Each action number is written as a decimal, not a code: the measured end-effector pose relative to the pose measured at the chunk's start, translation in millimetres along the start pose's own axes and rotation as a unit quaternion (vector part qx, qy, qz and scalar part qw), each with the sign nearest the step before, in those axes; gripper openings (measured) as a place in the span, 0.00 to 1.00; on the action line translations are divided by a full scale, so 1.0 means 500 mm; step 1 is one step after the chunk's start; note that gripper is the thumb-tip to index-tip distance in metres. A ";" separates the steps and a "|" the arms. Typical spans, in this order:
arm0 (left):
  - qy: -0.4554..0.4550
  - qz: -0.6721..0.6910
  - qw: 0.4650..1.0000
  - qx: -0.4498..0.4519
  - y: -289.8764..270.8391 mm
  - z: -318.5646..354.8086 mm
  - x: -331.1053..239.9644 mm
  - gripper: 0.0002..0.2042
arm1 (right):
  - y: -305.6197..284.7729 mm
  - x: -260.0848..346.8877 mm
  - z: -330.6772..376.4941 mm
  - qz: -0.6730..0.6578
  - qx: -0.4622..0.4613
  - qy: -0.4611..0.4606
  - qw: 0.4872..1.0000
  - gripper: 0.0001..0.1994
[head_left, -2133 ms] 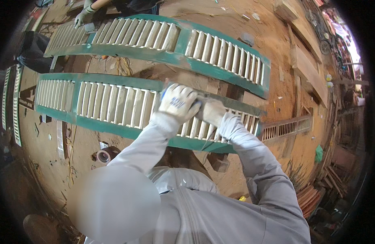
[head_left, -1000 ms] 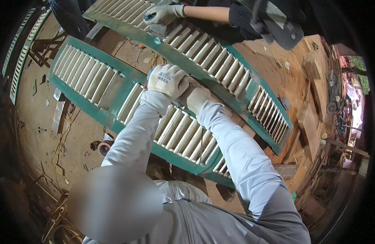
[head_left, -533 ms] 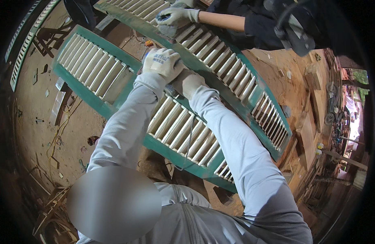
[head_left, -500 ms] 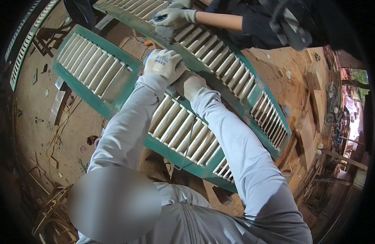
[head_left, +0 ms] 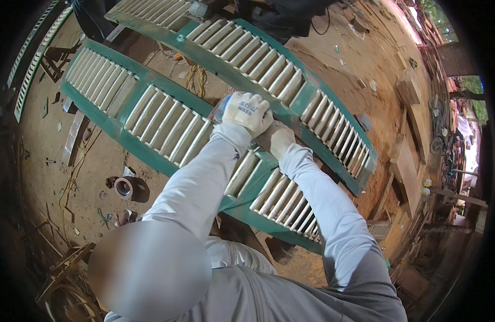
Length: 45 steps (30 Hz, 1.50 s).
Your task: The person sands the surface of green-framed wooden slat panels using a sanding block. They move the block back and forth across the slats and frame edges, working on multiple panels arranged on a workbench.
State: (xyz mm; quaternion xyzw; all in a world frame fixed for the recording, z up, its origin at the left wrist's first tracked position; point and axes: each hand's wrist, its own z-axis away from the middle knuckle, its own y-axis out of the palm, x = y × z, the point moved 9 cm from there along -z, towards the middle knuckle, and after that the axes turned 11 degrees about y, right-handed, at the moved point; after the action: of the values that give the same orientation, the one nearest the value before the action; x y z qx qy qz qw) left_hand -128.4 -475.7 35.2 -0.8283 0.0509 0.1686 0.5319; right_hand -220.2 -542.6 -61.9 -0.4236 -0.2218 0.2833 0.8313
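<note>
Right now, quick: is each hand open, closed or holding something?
Left hand: closed, holding a mostly hidden hand tool.
Right hand: closed beside it on the same tool, fingertips hidden.

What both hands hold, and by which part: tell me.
The left hand and right hand together grip a mostly hidden tool over the nearer green shutter; by which part cannot be told.

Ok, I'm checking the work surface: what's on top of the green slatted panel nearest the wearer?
A tool at its far edge, gripped by the left hand and right hand. The hands cover most of it; the sleeves hide part of the slats.
</note>
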 end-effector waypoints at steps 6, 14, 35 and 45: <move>0.015 0.021 0.999 0.026 0.096 -0.014 -0.195 0.12 | -0.004 -0.173 0.124 -0.010 -0.037 0.021 0.999 0.31; 0.030 0.047 0.998 0.023 0.131 -0.023 -0.271 0.11 | 0.006 -0.261 0.157 0.041 -0.043 0.029 0.998 0.30; -0.079 -0.052 0.996 -0.004 -0.123 0.051 0.308 0.14 | -0.095 0.341 -0.095 0.060 -0.080 -0.049 0.994 0.15; -0.124 -0.094 0.988 -0.013 -0.215 0.064 0.505 0.16 | -0.079 0.517 -0.244 0.132 -0.107 -0.114 0.979 0.17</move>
State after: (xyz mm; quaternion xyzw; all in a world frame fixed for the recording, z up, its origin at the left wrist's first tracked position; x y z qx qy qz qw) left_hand 129.8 -376.7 32.0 -0.8087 -0.0955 0.2204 0.5369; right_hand 56.8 -461.7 -62.0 -0.5005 -0.2865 0.4117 0.7056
